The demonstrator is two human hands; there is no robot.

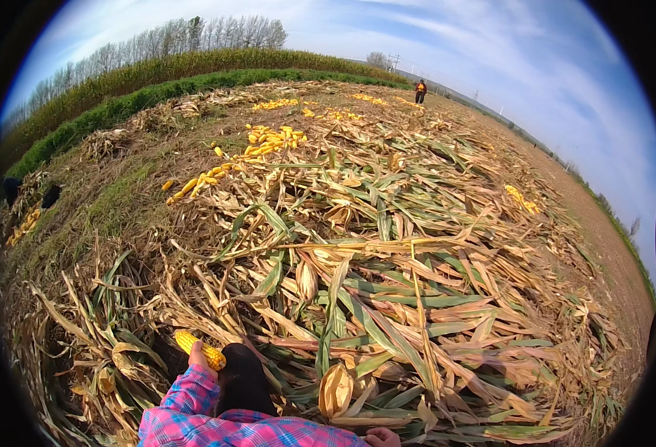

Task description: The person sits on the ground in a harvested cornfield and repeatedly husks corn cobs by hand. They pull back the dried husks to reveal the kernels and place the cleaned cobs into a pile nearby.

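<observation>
My left hand (pixel 197 356) is at the lower left, closed around a husked yellow ear of corn (pixel 200 349), beside my dark-clothed leg. Only part of my right hand (pixel 382 437) shows at the bottom edge, over the stalks; its fingers are mostly cut off, so its hold cannot be told. Just above it lies a dry, papery corn husk (pixel 336 390), open at the top. Another ear in its husk (pixel 306 280) rests on the cut corn stalks (pixel 417 335) in front of me.
A pile of yellow ears (pixel 272 139) lies on the ground ahead, with smaller groups left and right. A person (pixel 420 91) stands far off. Dark shapes (pixel 51 196) are by more ears at the far left. Standing corn (pixel 182 66) borders the field.
</observation>
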